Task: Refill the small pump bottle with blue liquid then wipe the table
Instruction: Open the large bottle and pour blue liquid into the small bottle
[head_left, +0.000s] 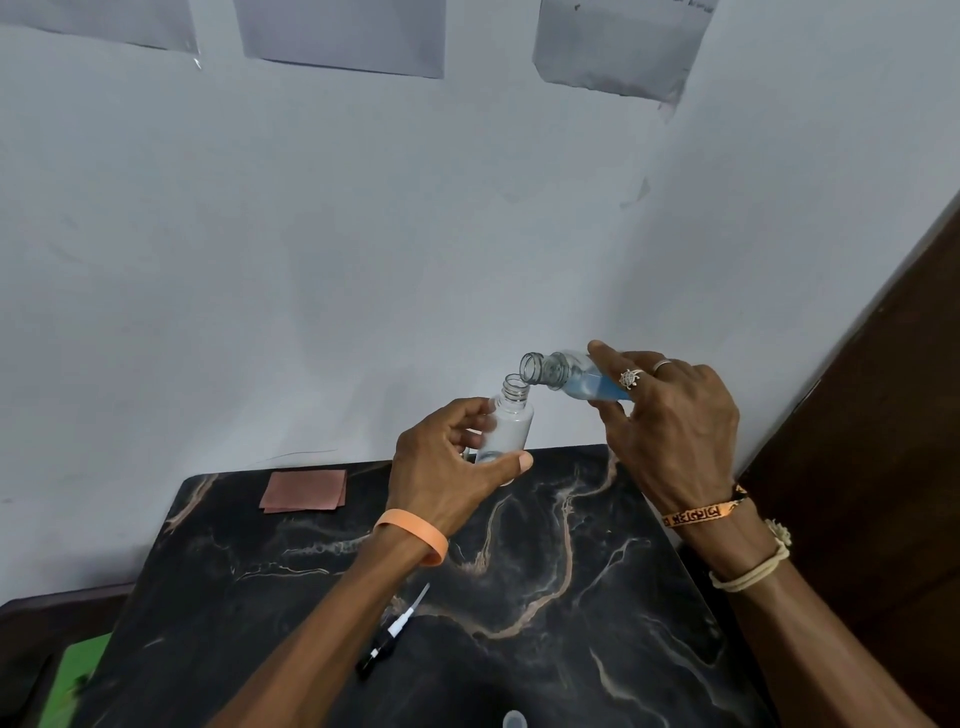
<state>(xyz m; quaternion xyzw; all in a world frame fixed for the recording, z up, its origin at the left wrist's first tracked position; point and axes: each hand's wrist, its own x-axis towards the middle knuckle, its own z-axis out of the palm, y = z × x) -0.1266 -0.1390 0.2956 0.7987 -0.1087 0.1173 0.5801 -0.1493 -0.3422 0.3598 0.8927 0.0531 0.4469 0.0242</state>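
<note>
Head | my left hand (447, 483) grips small bottle (506, 426) | right hand (670, 415) grips refill bottle (576, 376) | narrow neck, tilt too fast: spill on table (597, 597)

Reaches both forearms (332, 618) up from the lower edge. Wraps left grip (447, 467) round the small bottle (511, 423), thumb stretched across its lower part. Holds right grip (675, 421) higher, just beside, back upward, pinching the tilted blue-liquid bottle (569, 376), forefinger extended.
</note>
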